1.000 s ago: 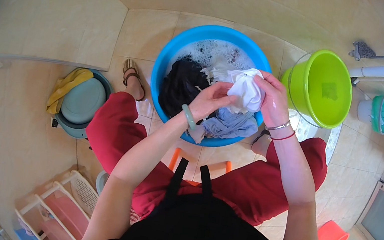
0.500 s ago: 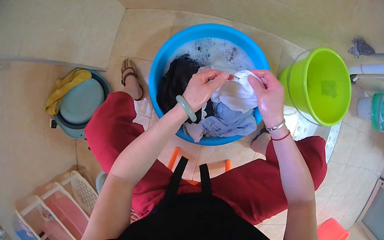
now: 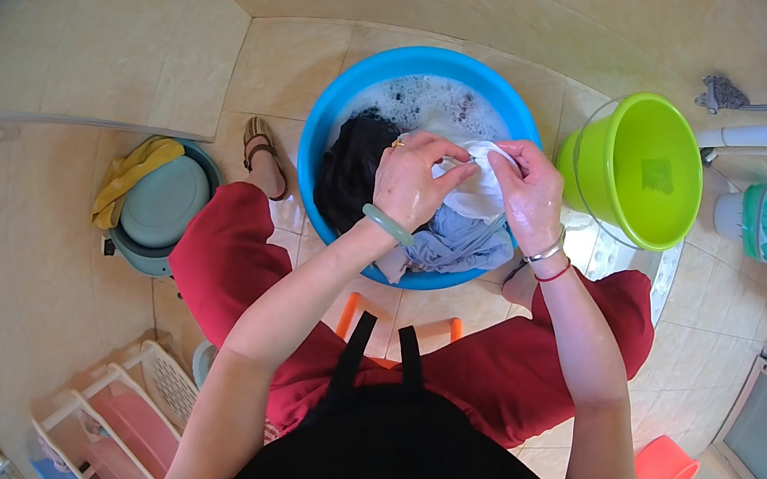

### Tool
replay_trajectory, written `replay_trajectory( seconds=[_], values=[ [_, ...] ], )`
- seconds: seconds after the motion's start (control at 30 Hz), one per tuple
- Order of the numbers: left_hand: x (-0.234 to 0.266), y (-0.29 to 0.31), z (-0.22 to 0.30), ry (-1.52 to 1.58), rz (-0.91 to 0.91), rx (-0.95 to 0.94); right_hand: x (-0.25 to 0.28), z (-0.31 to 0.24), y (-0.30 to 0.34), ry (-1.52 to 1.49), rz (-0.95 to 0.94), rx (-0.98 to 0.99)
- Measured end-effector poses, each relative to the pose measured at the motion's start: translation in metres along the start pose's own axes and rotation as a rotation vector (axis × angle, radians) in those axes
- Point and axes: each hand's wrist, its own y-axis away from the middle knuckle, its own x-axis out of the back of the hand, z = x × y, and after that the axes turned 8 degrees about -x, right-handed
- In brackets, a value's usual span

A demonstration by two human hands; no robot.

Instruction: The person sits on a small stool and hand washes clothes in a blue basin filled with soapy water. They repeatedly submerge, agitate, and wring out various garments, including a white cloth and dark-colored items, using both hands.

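Over a round blue basin [image 3: 320,117] of foamy water, I hold a white cloth garment [image 3: 482,195] up with both hands. My left hand [image 3: 419,180], with a pale green bangle at its wrist, pinches the garment's upper edge between thumb and forefinger. Close beside it, my right hand [image 3: 532,199] is closed on the same edge. The garment's lower part hangs onto a wet grey-blue garment [image 3: 462,246]. A black garment [image 3: 352,168] lies in the basin's left side, and white suds [image 3: 437,101] cover the far part. What lies beneath the clothes is hidden.
A lime-green bucket [image 3: 609,166] stands right of the basin. To the left, a grey-green tub [image 3: 168,204] has a yellow cloth [image 3: 133,172] over its edge. A white rack [image 3: 99,395] is at lower left, a coral bucket [image 3: 664,471] at lower right. An orange stool [image 3: 347,315] shows beneath me.
My left hand has shifted right, closer to my right hand, and turned more knuckles-up. Both still grip the white garment. The basin and bucket have not moved.
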Motion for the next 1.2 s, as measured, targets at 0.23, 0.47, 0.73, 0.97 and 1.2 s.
replay_trajectory(
  seconds=[0.23,0.47,0.73,0.97,1.2],
  values=[
    [0.009,-0.003,0.0,-0.248,0.014,-0.178,-0.003,-0.009,0.004,0.127,0.014,0.069],
    [0.005,-0.011,-0.005,-0.146,-0.234,0.158,-0.006,-0.013,0.007,0.272,0.005,0.161],
    [-0.013,0.007,-0.048,-0.286,-0.184,0.199,-0.005,-0.026,0.017,0.246,-0.042,0.162],
    [-0.014,0.01,-0.087,0.475,-0.255,0.629,0.001,-0.034,0.015,0.016,-0.113,0.044],
    [-0.016,0.015,-0.08,0.963,-0.318,0.656,0.013,-0.018,-0.009,-0.166,-0.148,-0.081]
  ],
)
